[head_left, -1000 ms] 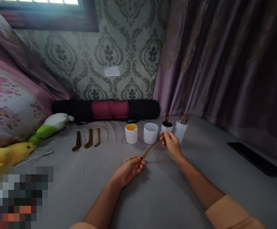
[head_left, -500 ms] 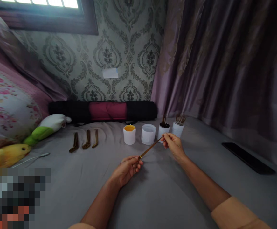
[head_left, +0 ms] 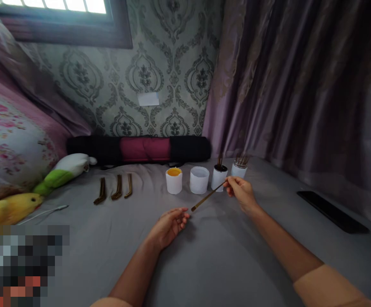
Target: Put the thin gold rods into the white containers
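My right hand (head_left: 241, 192) pinches a thin brown paintbrush (head_left: 209, 196) by the end of its handle. The brush slants down to the left, and its thicker, darker tip points toward my left hand (head_left: 171, 228). That hand is turned palm inward with fingers loosely curled and slightly apart, holding nothing; a small gap separates it from the tip. Behind the brush stand a white cup of yellow stuff (head_left: 174, 183), a white cup (head_left: 199, 183) with pale contents, a white-wrapped jar (head_left: 217, 181) with a dark mouth and sticks, and another jar with several sticks (head_left: 239, 170).
Three bent brown pieces (head_left: 117, 187) lie on the grey sheet (head_left: 134, 251) at left, near plush toys (head_left: 9, 207) and a white cable (head_left: 49, 211). A black-and-maroon roll bag (head_left: 145, 149) lies along the wall. A black phone-like slab (head_left: 332, 212) rests at right.
My right hand has moved slightly right and up, drawing the brush tip out of my left hand. My left fingers have loosened. The cups and jars stay in place.
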The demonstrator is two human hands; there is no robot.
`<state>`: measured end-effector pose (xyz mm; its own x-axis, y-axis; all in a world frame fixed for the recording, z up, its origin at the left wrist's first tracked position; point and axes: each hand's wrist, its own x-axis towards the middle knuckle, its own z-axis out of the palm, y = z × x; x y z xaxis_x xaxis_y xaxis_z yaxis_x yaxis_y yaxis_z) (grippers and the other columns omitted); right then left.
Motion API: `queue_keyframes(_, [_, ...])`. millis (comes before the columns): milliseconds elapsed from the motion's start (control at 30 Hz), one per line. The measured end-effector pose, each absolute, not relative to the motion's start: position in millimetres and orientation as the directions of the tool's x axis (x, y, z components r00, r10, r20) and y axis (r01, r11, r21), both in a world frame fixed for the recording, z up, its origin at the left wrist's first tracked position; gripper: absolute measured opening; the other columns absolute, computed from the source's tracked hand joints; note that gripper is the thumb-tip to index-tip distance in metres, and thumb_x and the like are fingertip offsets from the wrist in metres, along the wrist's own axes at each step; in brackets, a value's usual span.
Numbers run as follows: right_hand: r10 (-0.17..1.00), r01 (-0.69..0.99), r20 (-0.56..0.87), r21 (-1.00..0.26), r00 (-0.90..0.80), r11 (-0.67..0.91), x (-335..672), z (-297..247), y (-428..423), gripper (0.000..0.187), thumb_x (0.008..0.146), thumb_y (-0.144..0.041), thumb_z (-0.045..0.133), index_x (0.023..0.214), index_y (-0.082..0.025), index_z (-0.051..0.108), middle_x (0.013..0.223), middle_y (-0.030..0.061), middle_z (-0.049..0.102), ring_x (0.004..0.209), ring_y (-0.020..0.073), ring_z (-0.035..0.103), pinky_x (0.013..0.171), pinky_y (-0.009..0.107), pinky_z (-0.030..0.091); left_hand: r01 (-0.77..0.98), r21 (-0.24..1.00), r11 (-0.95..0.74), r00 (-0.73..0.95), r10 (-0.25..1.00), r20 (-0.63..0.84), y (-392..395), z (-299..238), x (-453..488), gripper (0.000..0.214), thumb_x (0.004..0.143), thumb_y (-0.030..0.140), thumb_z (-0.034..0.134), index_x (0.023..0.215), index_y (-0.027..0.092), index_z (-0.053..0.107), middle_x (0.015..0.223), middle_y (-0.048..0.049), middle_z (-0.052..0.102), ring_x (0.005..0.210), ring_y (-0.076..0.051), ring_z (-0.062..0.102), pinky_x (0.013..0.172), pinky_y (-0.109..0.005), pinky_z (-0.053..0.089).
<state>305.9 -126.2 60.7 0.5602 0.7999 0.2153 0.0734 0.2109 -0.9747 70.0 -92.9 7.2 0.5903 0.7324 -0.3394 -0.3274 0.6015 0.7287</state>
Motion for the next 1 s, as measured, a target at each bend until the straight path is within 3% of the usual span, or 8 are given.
queue_keyframes(467, [0.700,0.163,0.241,-0.970,0.672,0.178,354,100,-136,0.017,0.067,-0.033,0.057,0.069,-0.016,0.057,0.062,0.0015,0.058,0.043,0.0058,0.044,0.036,0.018,0.032,-0.422,0.603,0.678,0.614,0.702,-0.360,-84,7,63,0.012,0.078,0.011,0.048,0.088,0.008,0.054,0.069,-0.0037,0.056,0.053,-0.005,0.051,0.047,-0.015,0.042])
queue_keyframes(1000, [0.470,0.436,0.451,-0.888,0.759,0.148,388,164,-127,0.016,0.077,-0.024,0.046,0.077,-0.011,0.056,0.071,0.0080,0.061,0.043,0.0038,0.045,0.038,0.017,0.033,-0.441,0.567,0.696,0.631,0.689,-0.355,-80,5,62,0.013,0.077,0.009,0.049,0.089,0.009,0.054,0.069,-0.0032,0.056,0.053,-0.005,0.051,0.047,-0.015,0.043])
